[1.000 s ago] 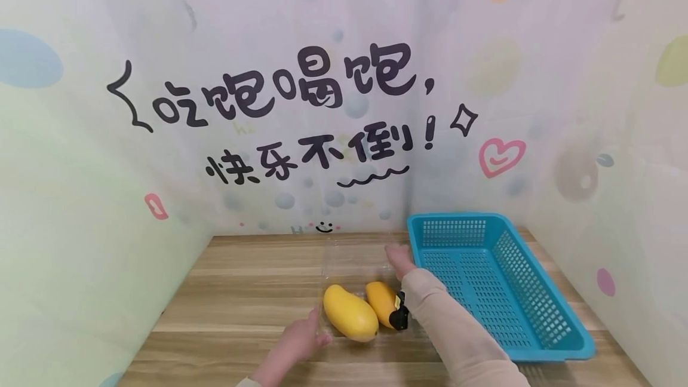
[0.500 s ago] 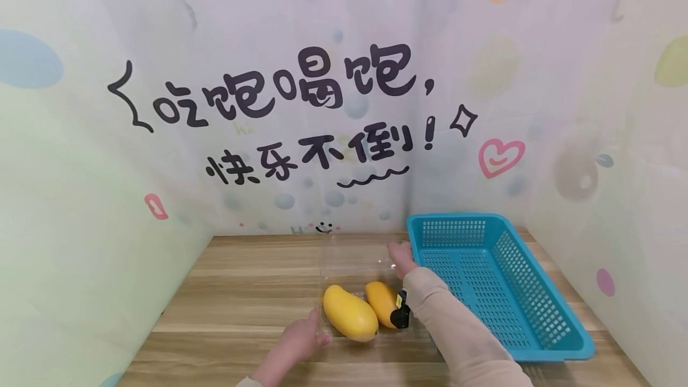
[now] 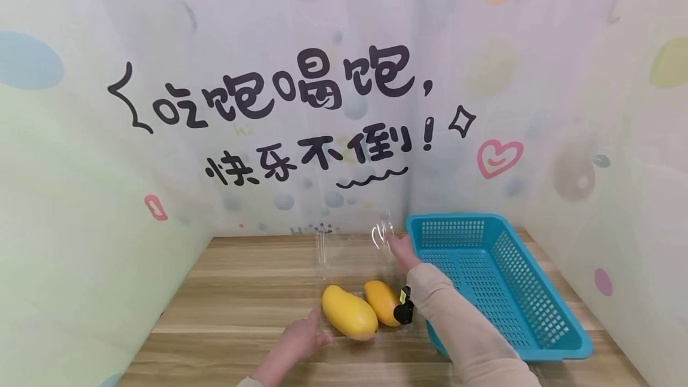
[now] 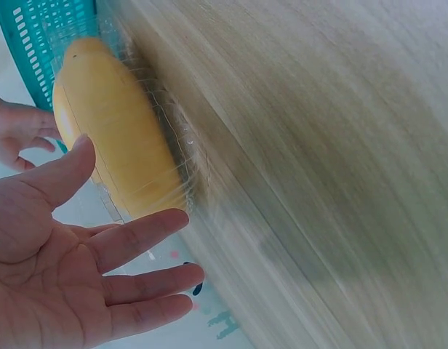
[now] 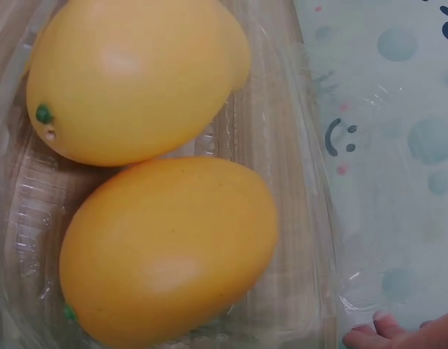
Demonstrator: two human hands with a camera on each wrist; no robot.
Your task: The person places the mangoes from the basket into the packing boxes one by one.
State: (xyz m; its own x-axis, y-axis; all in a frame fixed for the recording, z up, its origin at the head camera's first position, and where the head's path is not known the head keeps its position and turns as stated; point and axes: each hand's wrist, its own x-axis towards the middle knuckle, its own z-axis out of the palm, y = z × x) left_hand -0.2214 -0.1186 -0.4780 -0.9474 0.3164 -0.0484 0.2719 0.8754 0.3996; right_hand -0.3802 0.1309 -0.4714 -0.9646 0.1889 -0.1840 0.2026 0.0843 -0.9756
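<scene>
Two yellow mangoes lie side by side in a clear plastic clamshell box (image 5: 291, 211) on the table; the larger mango (image 3: 349, 312) is on the left, the smaller mango (image 3: 380, 303) on the right. My left hand (image 4: 57, 269) is at the box's left side, its thumb and fingers spread and straight. At the back, my right hand (image 3: 404, 252) holds the right edge of the transparent lid (image 3: 355, 252), which stands tilted up. In the right wrist view only fingertips (image 5: 384, 327) of that hand show beside the lid.
A blue perforated basket (image 3: 570, 327) stands right of the box, close to my right forearm. Wooden tabletop (image 3: 231, 291) extends to the left. A printed curtain (image 3: 269, 28) closes off the back and sides. A small black device (image 3: 404, 309) sits at my right wrist.
My right hand has risen slightly, and the lid has swung up from lying back to a steeper tilt. My left hand and the mangoes have stayed nearly still.
</scene>
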